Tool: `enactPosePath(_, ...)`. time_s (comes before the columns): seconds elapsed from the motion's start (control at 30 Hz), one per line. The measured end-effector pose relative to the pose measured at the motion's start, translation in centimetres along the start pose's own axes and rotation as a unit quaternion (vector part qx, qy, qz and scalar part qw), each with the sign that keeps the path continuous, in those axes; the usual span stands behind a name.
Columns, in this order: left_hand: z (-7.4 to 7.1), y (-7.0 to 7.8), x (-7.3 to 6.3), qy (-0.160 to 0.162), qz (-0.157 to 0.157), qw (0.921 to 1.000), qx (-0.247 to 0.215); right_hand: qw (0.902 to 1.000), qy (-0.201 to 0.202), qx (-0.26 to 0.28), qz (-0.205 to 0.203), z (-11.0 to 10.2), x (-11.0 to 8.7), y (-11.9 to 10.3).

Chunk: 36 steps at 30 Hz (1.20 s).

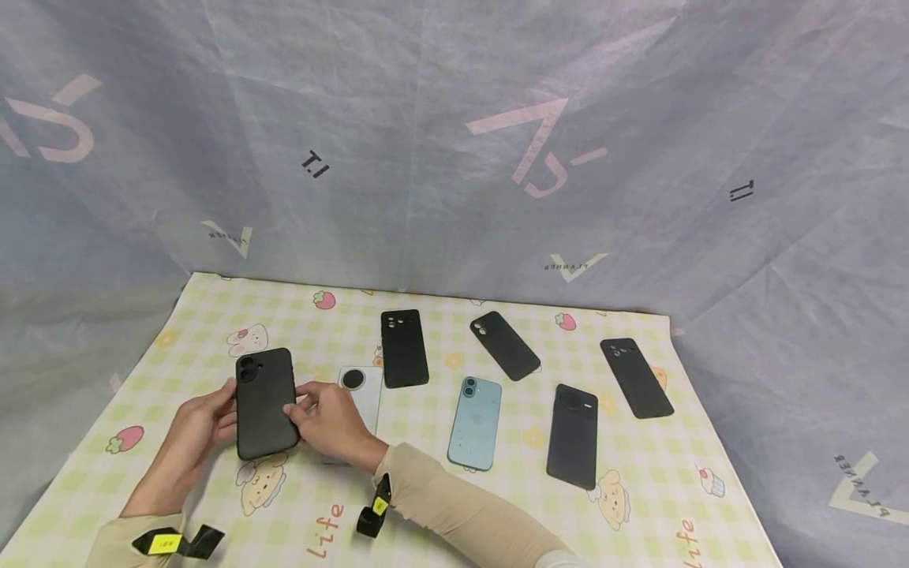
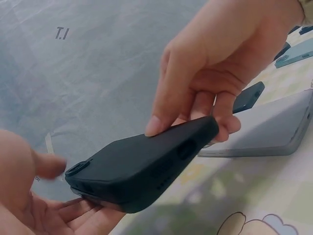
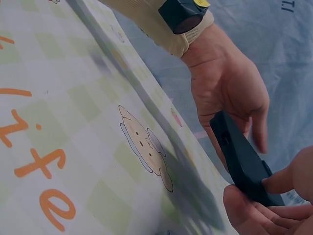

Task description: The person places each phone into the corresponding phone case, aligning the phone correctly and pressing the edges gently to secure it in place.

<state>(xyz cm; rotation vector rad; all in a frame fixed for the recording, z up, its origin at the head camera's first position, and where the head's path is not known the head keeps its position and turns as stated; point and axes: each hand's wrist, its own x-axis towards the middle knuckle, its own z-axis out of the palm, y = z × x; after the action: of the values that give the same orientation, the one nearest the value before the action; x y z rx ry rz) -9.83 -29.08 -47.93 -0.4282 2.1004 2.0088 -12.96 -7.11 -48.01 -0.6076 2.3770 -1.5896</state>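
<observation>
A black phone case (image 1: 266, 406) with a two-ring camera corner is held above the left part of the table. My right hand (image 1: 332, 418) pinches its lower end, the thumb on the back and fingers underneath, as the left wrist view shows. My left hand (image 1: 199, 430) is at the opposite side, its fingers (image 2: 93, 218) under the camera end and its thumb raised off the case. A port cutout and small holes show on the case's end edge. Whether a phone sits inside, I cannot tell. Under my right hand lies a white phone (image 1: 369, 402), partly hidden.
A light blue phone (image 1: 474, 426) and a dark phone (image 1: 572, 438) lie to the right. Behind them are three black cases: one upright-lying (image 1: 405, 351), one slanted (image 1: 507, 347) and one at far right (image 1: 637, 380). A grey curtain (image 1: 426, 158) hangs behind the checked tablecloth (image 1: 398, 505).
</observation>
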Motion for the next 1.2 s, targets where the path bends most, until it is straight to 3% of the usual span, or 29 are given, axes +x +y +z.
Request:
enactPosePath(0.13,0.3,0.4,-0.1,0.013,-0.026,0.9970,0.072,1.0000,-0.003,-0.002,-0.003,-0.1,0.1,0.0)
enactPosePath(0.27,0.5,0.5,-0.1,0.019,-0.030,0.9911,0.128,1.0000,-0.006,0.000,0.002,-0.1,0.1,0.0)
enactPosePath(0.47,0.7,0.3,-0.1,0.024,-0.025,0.9918,0.123,0.9998,-0.009,0.015,0.013,-0.2,0.0,0.2)
enactPosePath(0.63,0.9,0.2,-0.4,0.039,-0.040,0.9928,0.106,0.9955,-0.024,0.081,0.042,-0.3,-0.6,0.4)
enactPosePath(0.77,1.0,0.0,-0.8,0.068,-0.032,0.9942,0.077,0.9803,-0.050,0.171,0.087,0.1,-1.2,0.5)
enactPosePath(0.97,1.3,-0.3,-1.4,0.095,-0.015,0.9952,0.019,0.9382,-0.088,0.310,0.127,1.2,-1.7,0.5)
enactPosePath(1.07,1.6,-0.4,-1.7,0.106,-0.002,0.9941,-0.021,0.9244,-0.077,0.348,0.135,1.9,-1.8,0.4)
enactPosePath(1.2,1.7,-0.5,-1.9,0.105,0.011,0.9911,-0.081,0.9176,-0.036,0.373,0.133,2.4,-1.8,0.3)
